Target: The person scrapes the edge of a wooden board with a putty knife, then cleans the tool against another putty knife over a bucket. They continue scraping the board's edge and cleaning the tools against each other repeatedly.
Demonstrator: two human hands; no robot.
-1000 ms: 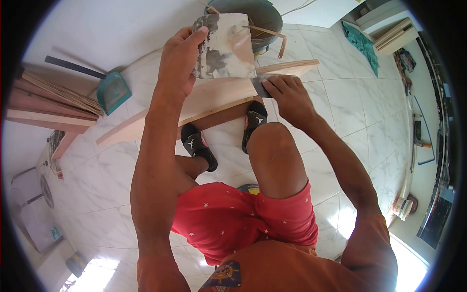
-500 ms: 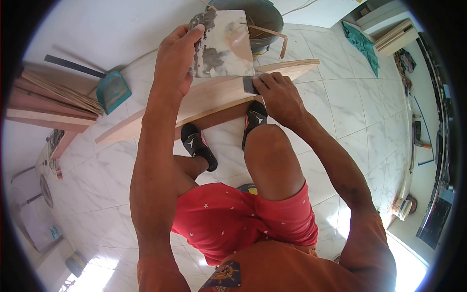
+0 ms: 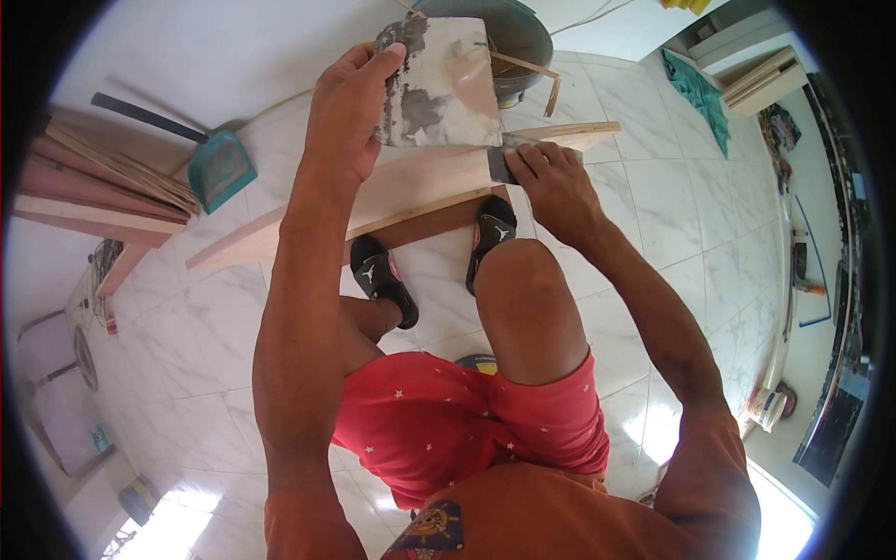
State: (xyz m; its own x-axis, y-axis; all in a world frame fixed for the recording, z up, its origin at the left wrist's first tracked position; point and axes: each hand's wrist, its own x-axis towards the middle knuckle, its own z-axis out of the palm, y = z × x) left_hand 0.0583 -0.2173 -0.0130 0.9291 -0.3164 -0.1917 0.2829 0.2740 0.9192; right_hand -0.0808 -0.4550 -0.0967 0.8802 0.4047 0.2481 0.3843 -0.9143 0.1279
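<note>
Right hand (image 3: 560,191) has shifted slightly outward since the last frame, its putty knife (image 3: 500,167) just beside the near right corner of the putty-smeared board (image 3: 457,93); contact unclear. Left hand (image 3: 343,121) pinches the board's left edge, thumb on top, probably keeping its face free; underside fingers hidden. Right fingers curl round the knife, back of hand up, elbow bent. Left arm reaches nearly straight. Wooden plank (image 3: 420,185) sits below both hands.

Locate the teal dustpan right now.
Upper left of the head view: the teal dustpan sits near the wall, immediately right of the thin wood strips.
</note>
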